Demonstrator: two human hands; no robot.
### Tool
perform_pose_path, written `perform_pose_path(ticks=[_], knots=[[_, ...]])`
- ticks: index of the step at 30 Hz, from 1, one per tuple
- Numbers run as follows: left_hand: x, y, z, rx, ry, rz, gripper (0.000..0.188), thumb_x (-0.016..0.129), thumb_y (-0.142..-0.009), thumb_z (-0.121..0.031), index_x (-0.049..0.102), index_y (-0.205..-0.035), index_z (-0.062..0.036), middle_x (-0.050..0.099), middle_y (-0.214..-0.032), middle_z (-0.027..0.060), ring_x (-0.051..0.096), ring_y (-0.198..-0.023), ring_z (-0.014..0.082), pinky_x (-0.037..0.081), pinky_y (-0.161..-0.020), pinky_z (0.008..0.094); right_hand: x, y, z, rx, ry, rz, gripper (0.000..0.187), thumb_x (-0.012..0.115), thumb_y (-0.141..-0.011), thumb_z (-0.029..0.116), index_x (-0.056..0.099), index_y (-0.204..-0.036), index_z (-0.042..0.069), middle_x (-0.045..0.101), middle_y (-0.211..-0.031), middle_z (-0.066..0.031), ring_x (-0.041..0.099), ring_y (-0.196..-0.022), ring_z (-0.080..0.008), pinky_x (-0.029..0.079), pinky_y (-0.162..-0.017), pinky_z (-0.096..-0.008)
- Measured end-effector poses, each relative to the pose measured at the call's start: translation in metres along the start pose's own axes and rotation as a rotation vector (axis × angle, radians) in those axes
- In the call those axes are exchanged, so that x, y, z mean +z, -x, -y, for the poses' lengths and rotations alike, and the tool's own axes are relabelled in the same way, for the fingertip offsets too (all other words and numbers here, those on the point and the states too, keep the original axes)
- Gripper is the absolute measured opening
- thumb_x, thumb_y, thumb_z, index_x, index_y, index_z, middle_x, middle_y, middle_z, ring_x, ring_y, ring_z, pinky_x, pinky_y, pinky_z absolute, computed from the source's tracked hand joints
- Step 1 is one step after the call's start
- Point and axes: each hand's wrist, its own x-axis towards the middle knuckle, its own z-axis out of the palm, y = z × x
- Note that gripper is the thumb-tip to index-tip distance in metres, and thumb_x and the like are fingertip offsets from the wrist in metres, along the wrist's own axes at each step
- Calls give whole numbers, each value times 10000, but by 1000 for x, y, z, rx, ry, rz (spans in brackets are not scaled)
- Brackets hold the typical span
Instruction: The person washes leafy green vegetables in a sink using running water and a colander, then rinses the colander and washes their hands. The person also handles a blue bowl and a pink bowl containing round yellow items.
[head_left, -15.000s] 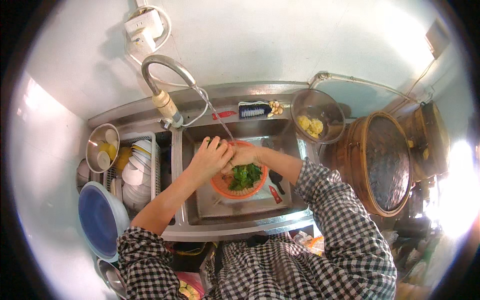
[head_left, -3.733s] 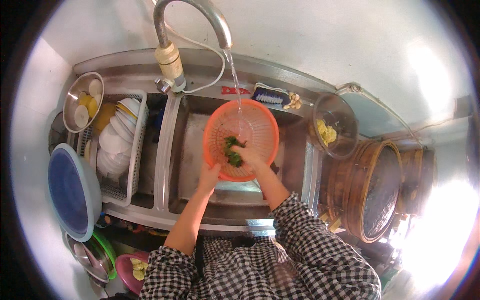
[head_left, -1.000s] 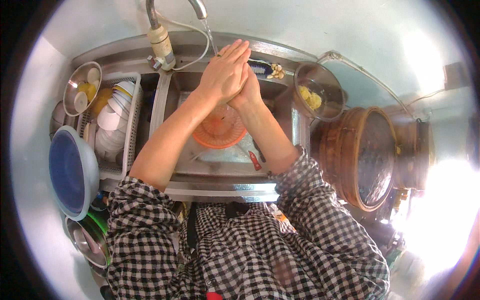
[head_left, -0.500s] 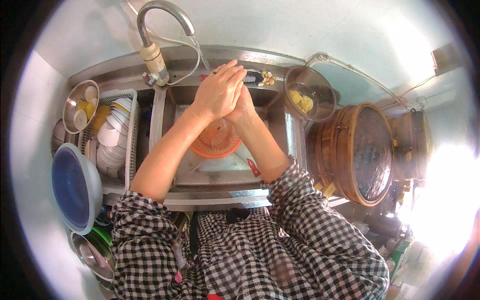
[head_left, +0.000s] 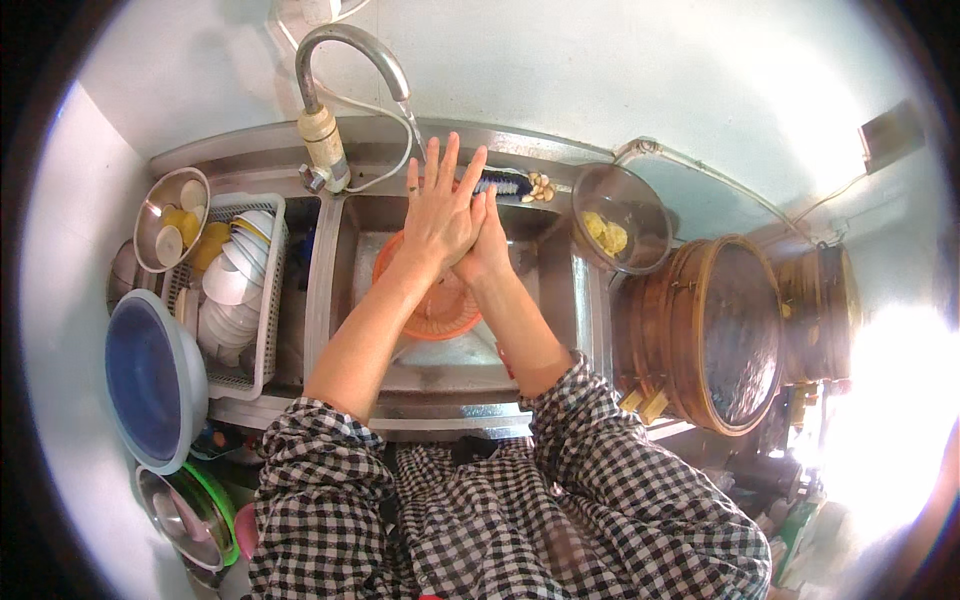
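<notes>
Over the steel sink (head_left: 450,378), my left hand (head_left: 438,222) lies with its fingers spread across my right hand (head_left: 489,243). The palms touch, and nothing shows between them. My right hand is partly covered, but its visible fingers are stretched out. A thin stream of water (head_left: 417,128) runs from the curved tap (head_left: 322,140) just beyond my left fingertips. Below my wrists, an orange plastic basket (head_left: 445,312) stands in the sink. Behind my right fingertips lie a dark blue brush (head_left: 505,183) and several pale, clove-like pieces (head_left: 541,187) on the ledge.
To the left are a white rack (head_left: 270,320) of bowls, a metal bowl (head_left: 150,235) and a blue basin (head_left: 145,385). On the right stand a clear bowl (head_left: 650,245) with yellow lumps (head_left: 605,235) and large bamboo steamers (head_left: 690,330). A red piece (head_left: 505,360) shows beside my right forearm.
My left fingers, close together before, have spread apart. Its palm has slid against my right hand. The whole view has shifted slightly, with the sink now lower in the picture.
</notes>
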Motion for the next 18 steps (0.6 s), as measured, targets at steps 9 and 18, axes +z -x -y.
perform_pose_path(ticks=[9, 18], knots=[[18, 19, -6, -130, 230, 10, 625, 534, -921, -268, 319, -1479, -85, 310, -1497, 227, 265, -1390, 417, 195, -1134, 543, -25, 2, -9, -76, 3, -201, 437, 376, -1012, 456, 516, -1260, 124, 547, -1288, -53, 509, -1203, -232, 408, -1032, -403], [5, -14, 4, -189, 886, 78, 540, 335, -1036, -362, 365, -1433, 2, 432, -1439, 195, 393, -1348, 307, 272, -1126, 373, 26, -5, 17, -185, 199, -134, 298, 441, -997, 308, 553, -1091, 48, 585, -1062, -79, 580, -984, -225, 505, -832, -402]])
